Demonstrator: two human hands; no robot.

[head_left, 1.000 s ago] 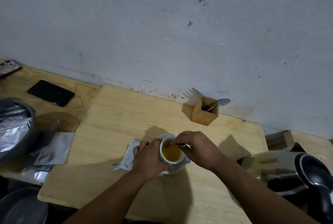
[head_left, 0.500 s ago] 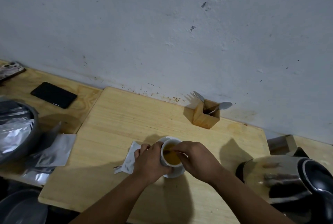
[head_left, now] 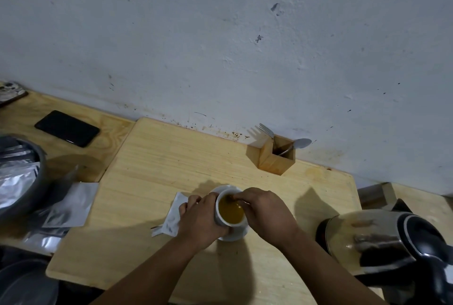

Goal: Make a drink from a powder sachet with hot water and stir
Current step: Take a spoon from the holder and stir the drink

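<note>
A white cup (head_left: 221,219) of yellow-brown drink (head_left: 231,210) stands on a white saucer (head_left: 235,234) on the wooden board (head_left: 157,165). My left hand (head_left: 199,220) wraps around the cup's left side. My right hand (head_left: 267,214) hovers at the cup's right rim, fingers pinched on a thin stirrer whose tip dips into the drink; the stirrer itself is mostly hidden. A torn white sachet (head_left: 172,217) lies just left of the cup, partly under my left hand.
A steel kettle (head_left: 382,243) with a black handle stands at the right. A wooden cutlery holder (head_left: 275,158) with a fork and spoon sits by the wall. A black phone (head_left: 67,128), a grey bowl of foil sachets (head_left: 17,177) and loose sachets (head_left: 71,206) lie left.
My right hand's fingers have shifted slightly around the cup's rim while the drink is stirred. The left hand keeps its hold on the cup. The camera view has drifted a little.
</note>
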